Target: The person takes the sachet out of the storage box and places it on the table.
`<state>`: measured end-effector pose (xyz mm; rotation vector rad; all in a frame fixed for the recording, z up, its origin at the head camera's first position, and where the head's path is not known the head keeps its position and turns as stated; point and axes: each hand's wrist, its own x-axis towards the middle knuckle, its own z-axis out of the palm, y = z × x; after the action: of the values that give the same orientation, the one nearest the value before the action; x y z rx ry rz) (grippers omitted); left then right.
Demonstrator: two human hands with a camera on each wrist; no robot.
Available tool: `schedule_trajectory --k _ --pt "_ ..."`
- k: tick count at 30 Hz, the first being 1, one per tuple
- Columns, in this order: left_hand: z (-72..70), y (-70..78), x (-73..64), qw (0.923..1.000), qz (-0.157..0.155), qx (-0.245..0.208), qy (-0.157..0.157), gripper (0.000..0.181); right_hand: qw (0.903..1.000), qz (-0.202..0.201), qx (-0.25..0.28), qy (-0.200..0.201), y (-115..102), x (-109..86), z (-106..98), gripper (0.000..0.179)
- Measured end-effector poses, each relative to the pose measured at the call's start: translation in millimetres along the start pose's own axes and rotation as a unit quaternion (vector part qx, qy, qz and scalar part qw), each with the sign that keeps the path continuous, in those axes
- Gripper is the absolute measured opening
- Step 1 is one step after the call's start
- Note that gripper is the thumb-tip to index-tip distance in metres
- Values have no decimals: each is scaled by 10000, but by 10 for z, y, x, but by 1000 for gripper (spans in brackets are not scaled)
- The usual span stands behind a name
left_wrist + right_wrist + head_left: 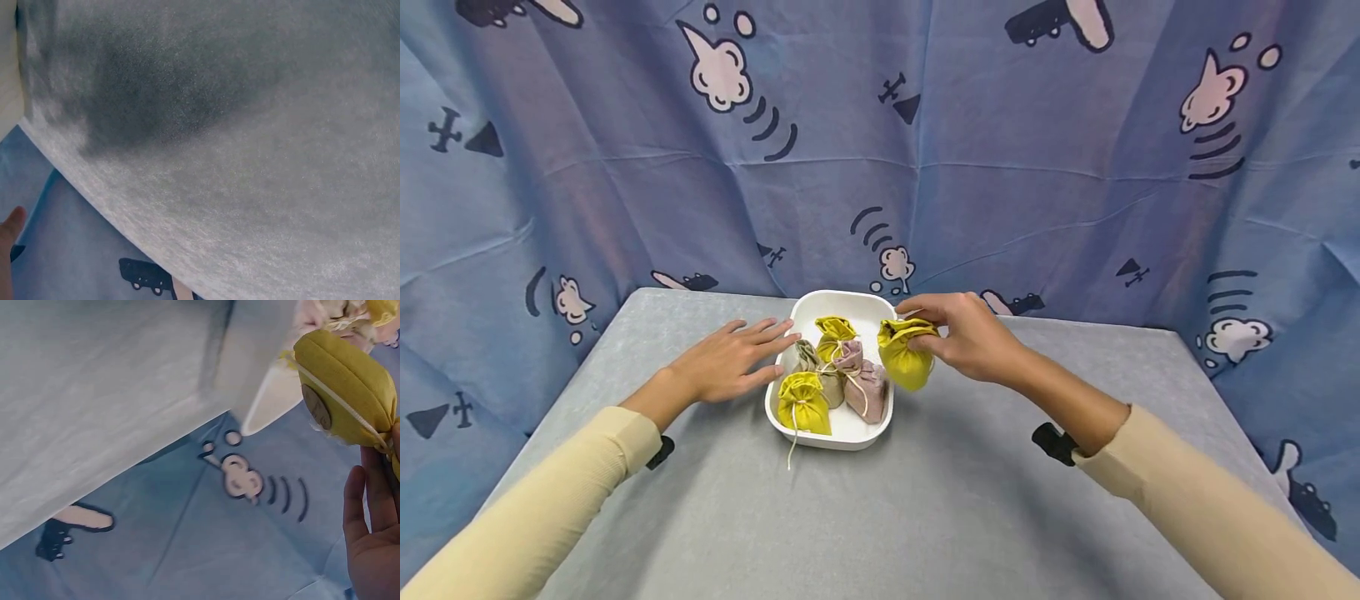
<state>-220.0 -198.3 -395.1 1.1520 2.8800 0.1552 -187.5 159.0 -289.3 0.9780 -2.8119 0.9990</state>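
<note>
A yellow drawstring pouch (906, 360) hangs from my right hand (973, 337), pinched at its gathered neck by thumb and fingers, over the right rim of a white tray (829, 444). In the right wrist view the pouch (344, 387) shows a round brown label and a pale cord. My left hand (730, 362) lies at the tray's left edge with fingers spread, holding nothing. Inside the tray sit a front yellow pouch (805, 408), a back yellow pouch (833, 333), a pink pouch (867, 390) and greenish-beige pouch fabric (831, 387), partly hidden.
The tray stands toward the back of a table covered in grey cloth (820, 525). A blue patterned curtain (1000, 125) hangs behind and around the table. One white cord dangles over the tray's front rim.
</note>
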Motion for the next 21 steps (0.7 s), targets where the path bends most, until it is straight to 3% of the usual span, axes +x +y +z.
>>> schedule_trajectory --k 10,17,21 --pt "14 0 4 10000 21 -23 1 61 9981 533 -197 220 391 -137 -72 39" --pt "29 -9 6 10000 -15 -65 -3 61 9950 939 -252 220 616 -222 -11 40" --pt "34 -13 4 10000 -15 -62 22 61 9948 962 -290 168 724 -260 45 41"
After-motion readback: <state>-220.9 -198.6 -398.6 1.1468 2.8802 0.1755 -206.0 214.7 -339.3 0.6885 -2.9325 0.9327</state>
